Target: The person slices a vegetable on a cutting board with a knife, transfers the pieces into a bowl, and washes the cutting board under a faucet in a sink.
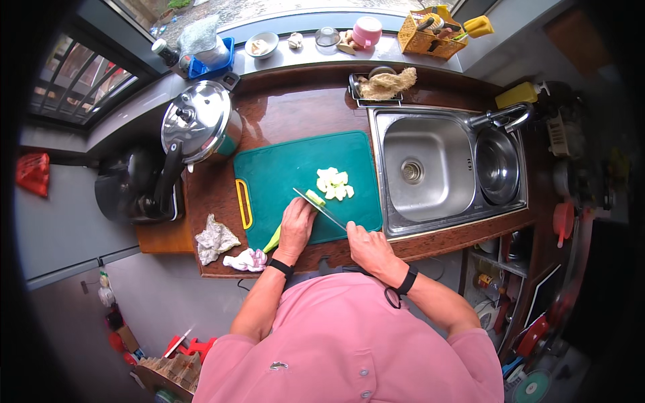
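A green cutting board (287,156) with a yellow handle lies on the counter before me. On its near half, my left hand (296,226) holds down a long pale-green vegetable (272,241), whose tail sticks out at the lower left of the hand. My right hand (369,247) grips a kitchen knife (326,213) by its handle. The blade slants to the upper left, right beside my left fingertips and against the vegetable's cut end. Beyond the blade sits a small heap of pale cut chunks (333,183). My left palm hides much of the vegetable.
A steel sink (428,166) adjoins the board's right side. At the left stands a pressure cooker (199,118), its black handle pointing toward me. Crumpled cloths (215,241) lie at the near left counter edge. Bowls, garlic and a yellow basket (431,35) line the window sill.
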Available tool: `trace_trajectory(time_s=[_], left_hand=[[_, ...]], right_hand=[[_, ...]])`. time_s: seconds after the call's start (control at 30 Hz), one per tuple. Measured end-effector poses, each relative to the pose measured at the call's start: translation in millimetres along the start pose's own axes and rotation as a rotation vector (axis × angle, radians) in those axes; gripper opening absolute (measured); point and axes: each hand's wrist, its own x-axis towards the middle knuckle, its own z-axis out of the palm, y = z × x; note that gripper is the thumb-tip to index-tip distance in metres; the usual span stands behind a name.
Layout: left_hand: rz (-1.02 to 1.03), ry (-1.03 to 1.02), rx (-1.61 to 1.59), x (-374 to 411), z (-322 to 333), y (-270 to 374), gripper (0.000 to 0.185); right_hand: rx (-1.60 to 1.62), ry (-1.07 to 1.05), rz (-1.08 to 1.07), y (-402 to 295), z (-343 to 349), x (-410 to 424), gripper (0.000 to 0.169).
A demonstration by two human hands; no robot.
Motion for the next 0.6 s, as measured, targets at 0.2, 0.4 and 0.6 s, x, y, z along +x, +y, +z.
trace_trajectory(time_s=[0.2,0.4,0.6], left_hand=[[-0.006,-0.036,-0.033,3.6,-3.5,1.8,0.04],[-0.007,-0.03,0.008,-1.7,-7.0,5.2,0.04],[-0.025,-0.013,-0.002,-7.5,-8.6,2.2,0.038]], right_hand=[[0.052,0.018,0.009,8.8,27.9,19.8,0.014],[0.174,0.065,-0.007,25.6,56.4,37.2,0.014],[0.153,0.045,0.009,17.3,18.1,16.5,0.015]])
